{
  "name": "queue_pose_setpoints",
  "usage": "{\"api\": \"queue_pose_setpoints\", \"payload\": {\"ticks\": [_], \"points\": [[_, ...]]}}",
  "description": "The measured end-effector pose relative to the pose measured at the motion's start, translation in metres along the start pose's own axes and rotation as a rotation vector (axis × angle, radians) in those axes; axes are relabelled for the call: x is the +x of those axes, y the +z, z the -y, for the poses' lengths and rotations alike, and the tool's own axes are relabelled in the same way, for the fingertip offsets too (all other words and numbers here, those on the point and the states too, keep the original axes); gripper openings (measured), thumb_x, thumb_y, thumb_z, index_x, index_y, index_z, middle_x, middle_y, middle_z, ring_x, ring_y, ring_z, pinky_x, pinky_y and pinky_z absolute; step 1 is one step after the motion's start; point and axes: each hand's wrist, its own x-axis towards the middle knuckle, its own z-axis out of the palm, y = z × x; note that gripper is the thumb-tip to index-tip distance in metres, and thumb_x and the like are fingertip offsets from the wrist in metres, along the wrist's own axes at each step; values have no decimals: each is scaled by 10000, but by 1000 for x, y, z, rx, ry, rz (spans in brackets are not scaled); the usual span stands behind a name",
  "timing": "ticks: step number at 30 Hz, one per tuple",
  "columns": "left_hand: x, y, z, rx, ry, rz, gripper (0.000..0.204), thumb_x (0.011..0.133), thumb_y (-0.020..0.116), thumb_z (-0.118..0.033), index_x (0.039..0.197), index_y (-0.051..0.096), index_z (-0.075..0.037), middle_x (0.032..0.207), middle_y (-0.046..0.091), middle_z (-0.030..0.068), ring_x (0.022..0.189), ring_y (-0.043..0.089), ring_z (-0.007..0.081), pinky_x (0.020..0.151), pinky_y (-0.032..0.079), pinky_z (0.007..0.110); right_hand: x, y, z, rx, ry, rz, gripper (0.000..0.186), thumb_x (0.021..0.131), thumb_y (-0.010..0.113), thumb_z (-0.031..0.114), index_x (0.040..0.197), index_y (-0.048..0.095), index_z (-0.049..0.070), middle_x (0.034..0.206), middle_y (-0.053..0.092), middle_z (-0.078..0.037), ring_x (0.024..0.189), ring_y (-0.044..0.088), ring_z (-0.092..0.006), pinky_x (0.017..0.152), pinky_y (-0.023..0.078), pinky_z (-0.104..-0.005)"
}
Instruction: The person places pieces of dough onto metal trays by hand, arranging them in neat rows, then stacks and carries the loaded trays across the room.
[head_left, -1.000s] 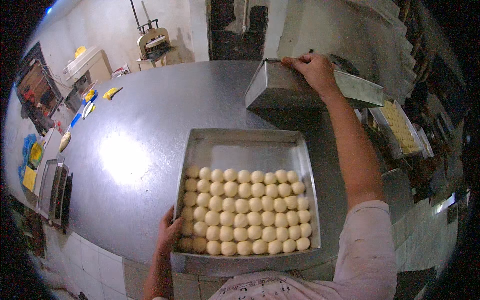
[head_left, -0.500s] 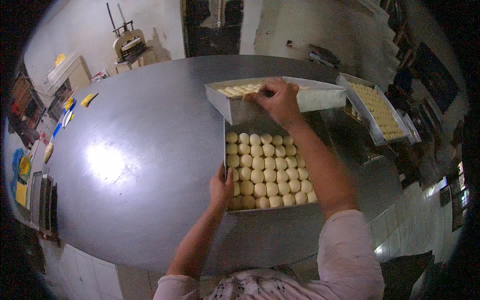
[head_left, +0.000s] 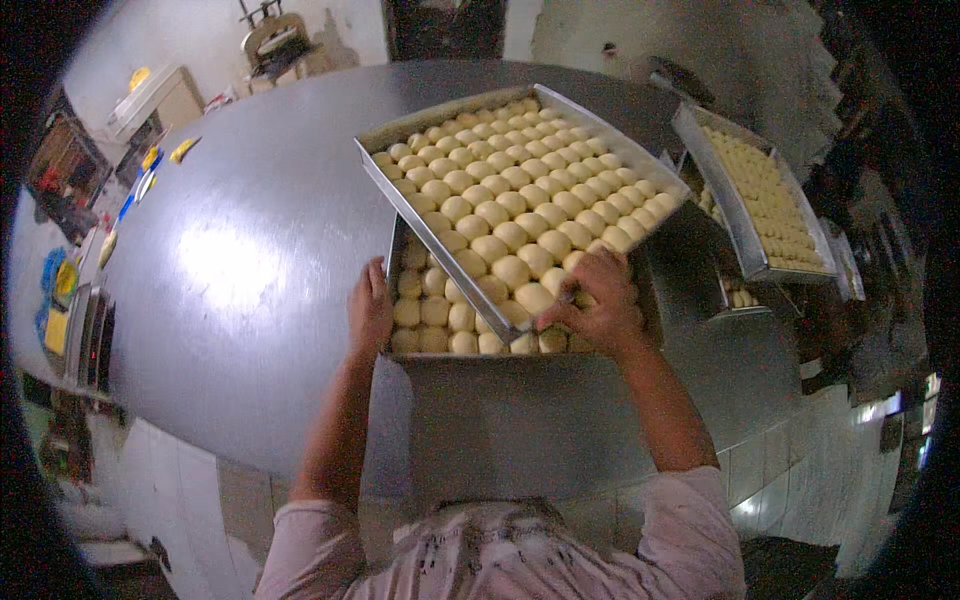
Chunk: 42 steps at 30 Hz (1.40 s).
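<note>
A metal tray of pale round dough balls (head_left: 520,200) sits at an angle over a second tray, its near corner pointing toward me. My right hand (head_left: 605,305) is closed on the near rim of this upper tray, thumb beside the corner. Beneath it, the lower tray (head_left: 440,356) also holds rows of dough balls; its far part is hidden. At the lower tray's left wall is my left hand (head_left: 371,312), fingers pressed together along the edge. Part of that grip is out of sight.
The trays are on a large grey metal table (head_left: 250,350). To the right stands another tilted tray of dough balls (head_left: 755,190), with more trays below it. Yellow and blue items (head_left: 150,170) lie at the table's left edge. A hand press (head_left: 275,45) stands behind.
The upper tray has come toward me and turned, now covering much of the lower tray. My right hand has moved nearer with its rim. The view has shifted as well.
</note>
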Motion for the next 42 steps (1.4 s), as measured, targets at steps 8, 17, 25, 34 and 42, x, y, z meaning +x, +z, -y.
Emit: {"api": "queue_pose_setpoints", "payload": {"ticks": [8,17,25,34,42], "points": [[-43,-1,1,20,-57,-16,346,913,404,-263,1135,511,-20,1007,597,220,953,586,333,797,450,387,-77,-11,3,-36,14,-43,434,625,668,543,662,562,124,750,532,-37,861,483,-270,882,271,-488],[-30,19,-4,-40,160,70,474,896,432,-111,1348,292,-127,1136,549,192,1007,563,326,824,454,400,-64,17,13,44,79,-264,179,653,614,188,566,480,107,638,491,-10,734,469,-224,803,294,-387],[-19,25,-30,23,85,195,492,904,362,-91,1377,239,-154,1237,486,176,1107,507,299,904,422,366,-65,-4,4,97,102,-147,116,621,588,151,599,482,111,616,449,-10,734,469,-219,800,302,-398],[-6,25,-1,-296,-109,185,536,846,443,-77,1358,285,-66,1259,469,164,1043,529,259,859,437,352,-85,-33,-24,306,-33,-20,99,750,601,194,791,587,105,852,551,-57,934,497,-250,914,325,-423],[-90,14,-164,-180,363,-517,356,884,412,-133,1205,472,6,1241,479,130,1100,483,240,937,386,332,-194,-260,-305,-229,608,-662,279,904,427,207,1080,560,36,989,581,-145,911,556,-285,829,421,-365]]}}
